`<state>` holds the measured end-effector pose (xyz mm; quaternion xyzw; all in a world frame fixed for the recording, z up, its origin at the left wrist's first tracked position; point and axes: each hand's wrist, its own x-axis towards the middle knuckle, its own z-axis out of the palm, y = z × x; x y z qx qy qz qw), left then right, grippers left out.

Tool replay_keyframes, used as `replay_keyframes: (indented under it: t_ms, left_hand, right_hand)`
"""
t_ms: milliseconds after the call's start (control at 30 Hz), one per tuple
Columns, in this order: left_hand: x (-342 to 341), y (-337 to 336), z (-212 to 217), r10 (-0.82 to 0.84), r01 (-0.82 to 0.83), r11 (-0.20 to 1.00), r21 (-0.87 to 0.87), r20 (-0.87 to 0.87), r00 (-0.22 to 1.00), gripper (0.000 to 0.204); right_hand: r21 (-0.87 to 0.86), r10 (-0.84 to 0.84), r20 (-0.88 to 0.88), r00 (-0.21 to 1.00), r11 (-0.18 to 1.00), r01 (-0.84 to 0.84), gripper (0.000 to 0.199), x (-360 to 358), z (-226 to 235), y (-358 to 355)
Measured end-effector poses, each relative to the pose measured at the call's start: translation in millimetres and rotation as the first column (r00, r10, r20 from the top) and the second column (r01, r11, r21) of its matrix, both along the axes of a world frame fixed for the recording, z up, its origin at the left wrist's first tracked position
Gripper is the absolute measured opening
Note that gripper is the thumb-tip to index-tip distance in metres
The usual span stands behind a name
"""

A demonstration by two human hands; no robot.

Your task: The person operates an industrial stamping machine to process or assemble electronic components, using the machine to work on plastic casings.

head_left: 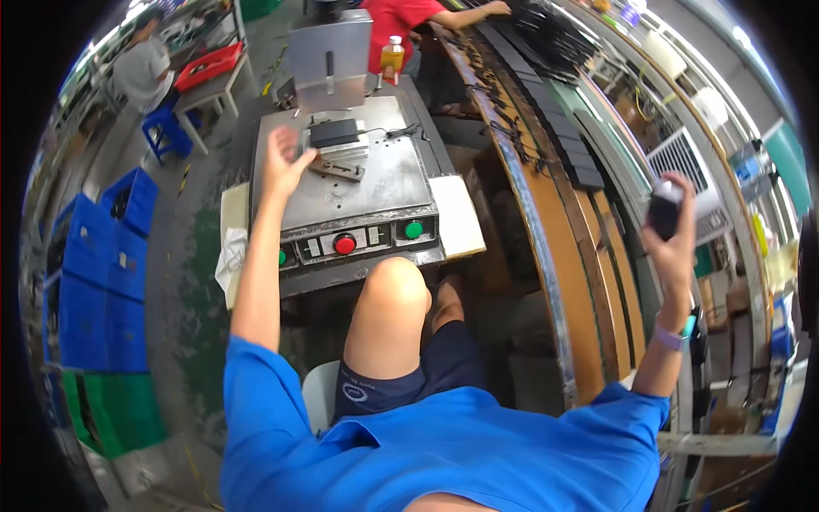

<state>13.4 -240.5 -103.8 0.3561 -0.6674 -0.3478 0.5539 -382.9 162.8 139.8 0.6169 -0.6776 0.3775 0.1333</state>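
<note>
My left hand (pixel 283 162) hovers over the left side of a metal-topped machine (pixel 388 183), its fingers spread and partly blurred, with nothing visible in them. Just right of it a black power adapter (pixel 333 132) rests in a metal fixture (pixel 345 154), its cord (pixel 405 131) lying to the right. A small metal clamp (pixel 338 169) sits in front of the adapter. Out to the far right, my raised right hand (pixel 678 226) grips a black block (pixel 664 211), shaped like an adapter casing; no cord shows on it.
Red (pixel 344 244) and green (pixel 414 229) buttons line the machine's front; an upright metal plate (pixel 330 64) stands behind. A conveyor (pixel 554 282) with black adapters and cords runs along the right. A person in red (pixel 394 26) reaches over it. Blue bins (pixel 98 256) are stacked left.
</note>
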Motion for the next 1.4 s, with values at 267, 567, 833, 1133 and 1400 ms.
replay_keyframes:
  t_ms: [267,567,833,1133,1400]
  left_hand:
    - [-17.4,-53.4,15.6,-0.351,0.354,0.935,-0.019,0.085,0.933,0.079]
    - [39.8,150.5,3.4,-0.095,0.692,0.717,-0.090,-0.995,-0.030,0.051]
    - [81.1,271.8,-15.7,0.107,0.623,0.709,0.330,-0.924,0.368,0.055]
    - [78.4,215.9,-49.3,0.152,-0.155,0.940,0.302,0.034,0.988,0.059]
    - [62.8,194.1,-21.1,0.036,-0.009,0.969,0.248,-0.107,0.994,0.052]
  right_hand:
    - [0.538,0.059,0.551,0.833,0.737,-0.409,0.051,-10.1,-6.6,-81.0]
    - [0.270,0.169,0.792,0.587,0.765,-0.585,0.050,22.8,-185.0,-249.8]
    - [0.199,0.692,-0.260,0.673,0.721,-0.664,0.054,142.0,-193.5,-391.9]
    - [0.603,0.607,-0.465,0.644,0.750,-0.272,0.088,145.9,-172.0,-343.1]
    - [0.609,0.461,-0.534,0.709,0.791,-0.056,0.111,138.1,-200.1,-201.3]
